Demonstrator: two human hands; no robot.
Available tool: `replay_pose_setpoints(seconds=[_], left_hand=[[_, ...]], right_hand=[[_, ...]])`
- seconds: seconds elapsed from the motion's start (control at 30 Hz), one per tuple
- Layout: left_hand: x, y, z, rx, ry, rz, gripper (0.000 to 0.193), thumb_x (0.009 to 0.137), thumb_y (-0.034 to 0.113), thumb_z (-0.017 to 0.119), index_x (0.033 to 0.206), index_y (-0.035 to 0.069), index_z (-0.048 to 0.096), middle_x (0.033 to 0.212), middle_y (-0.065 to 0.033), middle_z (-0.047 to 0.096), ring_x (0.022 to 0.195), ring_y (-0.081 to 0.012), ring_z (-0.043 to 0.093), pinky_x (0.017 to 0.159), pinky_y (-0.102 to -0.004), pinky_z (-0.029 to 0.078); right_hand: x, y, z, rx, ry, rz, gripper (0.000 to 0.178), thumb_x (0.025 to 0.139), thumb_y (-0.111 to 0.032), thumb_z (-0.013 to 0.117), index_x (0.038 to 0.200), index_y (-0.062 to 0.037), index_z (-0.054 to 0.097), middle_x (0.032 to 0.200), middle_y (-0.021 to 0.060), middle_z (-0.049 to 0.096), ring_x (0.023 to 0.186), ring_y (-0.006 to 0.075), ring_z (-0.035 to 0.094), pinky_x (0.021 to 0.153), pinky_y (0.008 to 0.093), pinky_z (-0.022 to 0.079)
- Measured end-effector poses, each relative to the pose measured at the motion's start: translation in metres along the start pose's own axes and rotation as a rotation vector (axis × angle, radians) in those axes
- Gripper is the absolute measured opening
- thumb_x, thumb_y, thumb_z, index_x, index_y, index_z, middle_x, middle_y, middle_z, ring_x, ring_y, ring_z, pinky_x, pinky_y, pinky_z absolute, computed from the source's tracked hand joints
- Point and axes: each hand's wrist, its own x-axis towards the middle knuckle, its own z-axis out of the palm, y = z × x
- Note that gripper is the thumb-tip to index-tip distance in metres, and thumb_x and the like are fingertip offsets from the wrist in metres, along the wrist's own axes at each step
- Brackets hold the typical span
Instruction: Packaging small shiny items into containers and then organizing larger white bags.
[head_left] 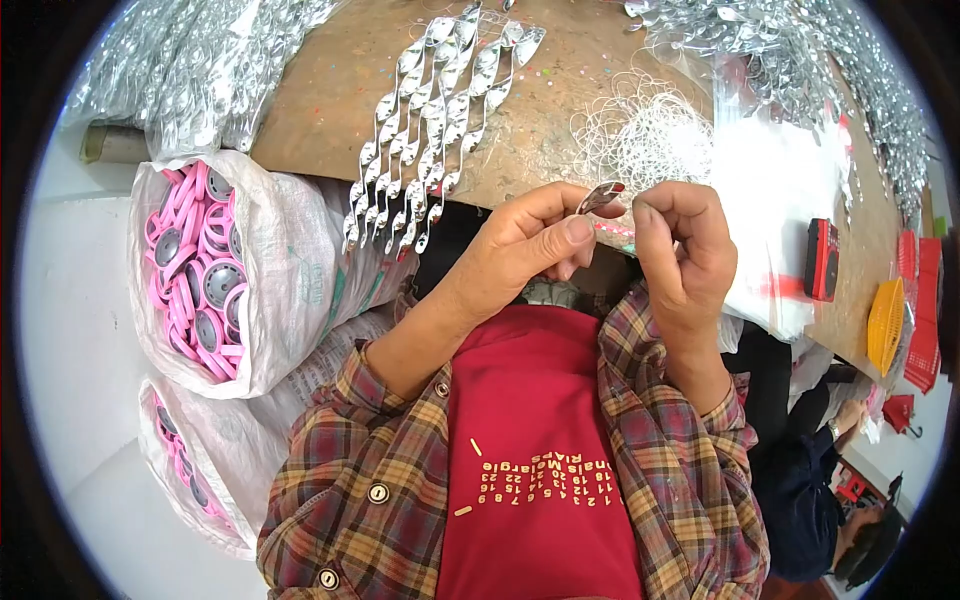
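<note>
My left hand (532, 240) is closed, its thumb and forefinger pinching the end of a shiny silver twisted strip (601, 197). Just to the right of it, my right hand (688, 238) is closed too, fingertips pressed together; anything thin between them is too small to make out. Both hands are raised in front of my chest at the table's near edge. Several silver twisted strips (430, 125) lie side by side on the brown table (330, 85), their lower ends hanging over its edge. Beyond my hands lies a tangled heap of white string (645, 130).
Silver strips in bundles fill the far left (205, 70) and far right. Clear plastic bags (770, 210), a red and black device (821, 260) and a yellow basket (885, 325) are on the right. White sacks (285, 270) of pink wheels stand left. Another person (800, 500) sits at right.
</note>
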Motion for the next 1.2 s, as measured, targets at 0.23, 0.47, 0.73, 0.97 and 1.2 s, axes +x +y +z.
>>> replay_pose_setpoints(seconds=[0.23,0.47,0.73,0.97,1.2], left_hand=[[0.0,-0.001,-0.001,-0.001,0.013,0.008,0.037,0.089,0.03,0.055,0.11,0.0,0.053,0.075,-0.0001,0.052,0.066,-0.0065,0.046,0.057,-0.0189,0.036],[-0.002,0.0,0.001,0.052,0.014,0.058,0.028,0.088,0.021,0.059,0.108,0.001,0.056,0.082,0.0009,0.056,0.068,-0.0025,0.048,0.061,-0.0169,0.04],[-0.009,-0.002,-0.001,0.025,-0.065,0.078,0.027,0.087,0.014,0.06,0.109,-0.001,0.054,0.103,-0.0048,0.058,0.085,-0.0083,0.055,0.075,-0.0215,0.046],[-0.01,0.011,0.0,0.071,-0.015,0.139,0.02,0.09,0.012,0.054,0.105,-0.001,0.055,0.113,-0.0097,0.055,0.091,-0.0116,0.054,0.077,-0.0241,0.045],[-0.01,0.008,0.004,0.071,-0.028,0.257,0.017,0.089,0.011,0.055,0.101,-0.001,0.056,0.108,-0.0081,0.056,0.086,-0.0089,0.053,0.074,-0.0223,0.044]], right_hand=[[-0.002,0.005,-0.004,-0.217,-0.077,-0.138,0.006,0.084,0.001,0.055,0.09,0.0009,0.053,0.075,-0.0001,0.054,0.063,0.003,0.047,0.056,0.0164,0.037],[0.0,0.002,0.0,0.085,-0.099,0.133,0.008,0.085,-0.001,0.056,0.092,0.0002,0.054,0.072,0.003,0.056,0.06,0.0048,0.05,0.052,0.0165,0.037],[0.004,0.013,-0.02,0.324,-0.351,0.321,0.009,0.083,-0.001,0.058,0.091,0.001,0.057,0.073,0.0049,0.057,0.056,0.0055,0.05,0.046,0.0156,0.035],[0.0,0.012,-0.018,0.294,-0.327,0.207,0.006,0.082,0.001,0.059,0.087,0.0021,0.059,0.077,0.0066,0.057,0.056,0.006,0.049,0.046,0.0162,0.034],[-0.001,0.013,-0.021,0.285,-0.346,0.203,0.006,0.082,0.001,0.059,0.087,0.002,0.059,0.077,0.0065,0.058,0.055,0.0054,0.047,0.046,0.016,0.034]])
